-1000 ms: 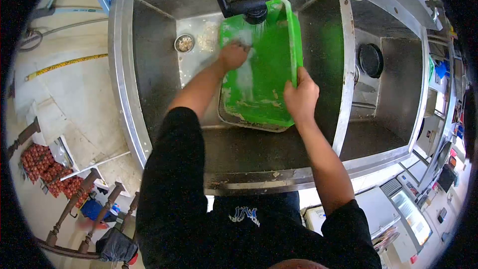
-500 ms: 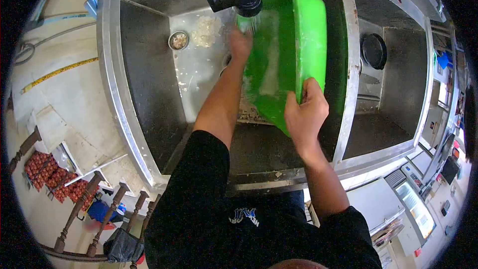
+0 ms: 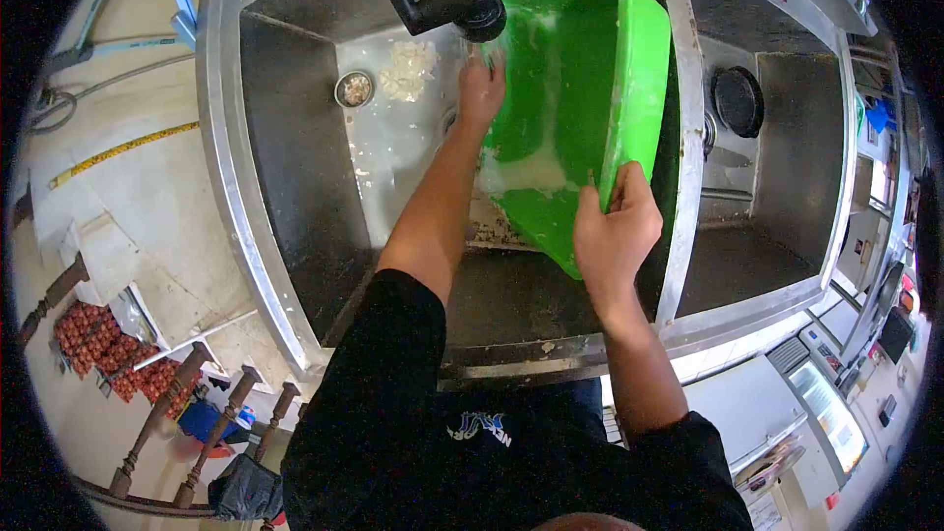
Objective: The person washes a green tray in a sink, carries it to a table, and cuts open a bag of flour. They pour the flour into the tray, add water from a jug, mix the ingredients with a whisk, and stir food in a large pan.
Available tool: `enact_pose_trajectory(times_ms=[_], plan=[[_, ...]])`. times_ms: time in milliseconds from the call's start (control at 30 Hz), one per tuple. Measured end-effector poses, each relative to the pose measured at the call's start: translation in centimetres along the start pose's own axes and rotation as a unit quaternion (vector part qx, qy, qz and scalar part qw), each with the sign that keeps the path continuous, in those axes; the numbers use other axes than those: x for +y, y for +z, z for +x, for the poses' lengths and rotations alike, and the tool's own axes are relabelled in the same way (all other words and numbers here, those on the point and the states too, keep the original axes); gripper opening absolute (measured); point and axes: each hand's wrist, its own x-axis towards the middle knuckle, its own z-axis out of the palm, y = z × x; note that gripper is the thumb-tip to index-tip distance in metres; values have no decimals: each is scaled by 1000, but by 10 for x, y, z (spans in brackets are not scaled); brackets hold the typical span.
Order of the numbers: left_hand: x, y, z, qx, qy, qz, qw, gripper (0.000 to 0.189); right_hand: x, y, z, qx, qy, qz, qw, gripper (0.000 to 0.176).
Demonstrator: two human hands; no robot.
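A green plastic tub [image 3: 551,88] stands tilted on its side in the metal sink [image 3: 285,138], its inside turned to the left, wet and with whitish suds. My right hand [image 3: 621,231] is closed around the near end of its rim. Under the black faucet [image 3: 481,18], my left hand [image 3: 481,90] is in the falling water, close to the tub's far left edge. Its fingers point away from me and look apart, with nothing seen in them.
A pale heap of food scraps [image 3: 408,71] lies on the sink floor beside a small round metal strainer [image 3: 354,89]. In the right-hand basin sits a black round pan [image 3: 737,101]. A metal divider [image 3: 681,216] separates the basins.
The tub has shifted right and opened a little more toward me, my right hand moving with it. My left hand, blurred before, now shows clearly under the water.
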Motion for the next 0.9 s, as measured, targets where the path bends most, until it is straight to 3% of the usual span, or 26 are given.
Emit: enact_pose_trajectory(times_ms=[200,300,400,500,600,700,800,900], plan=[[3,-13,1,-6,-88,82,993,26,-5,6,-7,12,-8,34,999,25],[7,-29,2,14,-57,45,997,32,-5,5,-7,-12,31,40,999,24],[18,-40,7,43,-69,82,993,40,3,11,-12,-10,-31,54,998,25],[22,-50,14,-38,-123,86,988,51,2,10,-18,-15,-34,51,998,25],[12,-54,17,-80,-84,103,988,51,4,3,-15,-24,-11,52,998,24],[11,-56,13,-69,-92,123,986,57,10,1,-13,-22,-18,51,998,23],[35,-53,-1,-6,-162,89,983,69,9,-1,-10,-52,4,87,995,23],[55,-63,0,74,-2,284,956,82,17,9,-8,-69,-32,66,995,20]])
